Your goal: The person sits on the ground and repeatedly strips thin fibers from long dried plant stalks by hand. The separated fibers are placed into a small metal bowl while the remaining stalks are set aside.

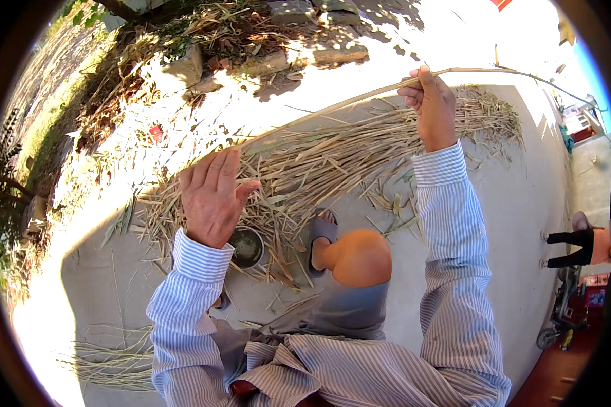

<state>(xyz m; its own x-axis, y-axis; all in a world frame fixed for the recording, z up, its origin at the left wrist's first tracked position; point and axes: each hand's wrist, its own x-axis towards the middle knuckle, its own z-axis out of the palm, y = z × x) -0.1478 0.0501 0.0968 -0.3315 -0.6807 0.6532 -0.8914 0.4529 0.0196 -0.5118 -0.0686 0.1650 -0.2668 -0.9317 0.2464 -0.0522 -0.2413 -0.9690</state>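
Observation:
A long, thin dry stalk [339, 105] stretches across my front in a gentle arc, its far part bending down toward the right. My right hand [433, 112] is closed on it, pinching it between thumb and fingers. My left hand [214, 193] is open, fingers stretched out and thumb apart, with the stalk meeting its fingertips. Whether the stalk runs on behind that hand is hidden. Under both hands lies a large heap of dry stalks [346, 157] on the concrete. A round bowl [262, 249] with dark contents stands beside my left wrist.
Thinner greenish strips [112, 359] lie on the ground at the lower left. Stone blocks [183, 71] and leaf litter edge the far left. Another person's dark-clothed legs [569, 247] show at the right, near a wheeled object [557, 319]. My bent knee [363, 258] is below the heap.

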